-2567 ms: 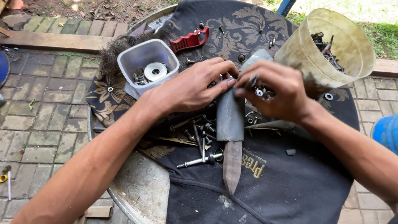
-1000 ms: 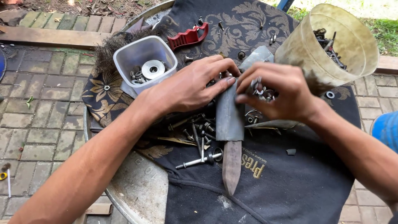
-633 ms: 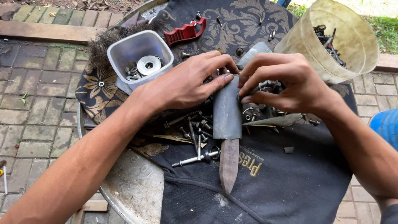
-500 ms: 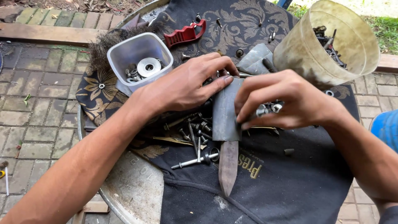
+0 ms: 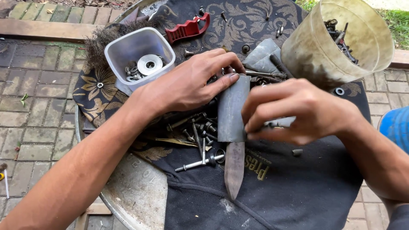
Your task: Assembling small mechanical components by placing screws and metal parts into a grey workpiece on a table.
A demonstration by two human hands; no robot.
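Observation:
My left hand (image 5: 189, 83) rests palm down on a pile of bolts and screws (image 5: 198, 132), fingertips touching the top of a grey metal sheath with a pointed blade (image 5: 232, 127). My right hand (image 5: 298, 113) hovers over the dark cloth (image 5: 298, 183) to the right of the sheath, its fingers pinched around a small grey metal piece (image 5: 283, 122). A clear square tub with washers (image 5: 138, 57) stands left of my left hand. A tilted yellowish bucket of bolts (image 5: 341, 38) lies above my right hand.
The cloth covers a round metal table (image 5: 136, 191) on a paved brick floor. A red plastic handle (image 5: 187, 29) and a wire brush (image 5: 100, 40) lie at the back. Loose nuts dot the cloth. A blue object (image 5: 396, 127) is at the right edge.
My right hand has drawn back from the hardware pile toward me and to the right, carrying a small metal piece. My left hand stays on the pile.

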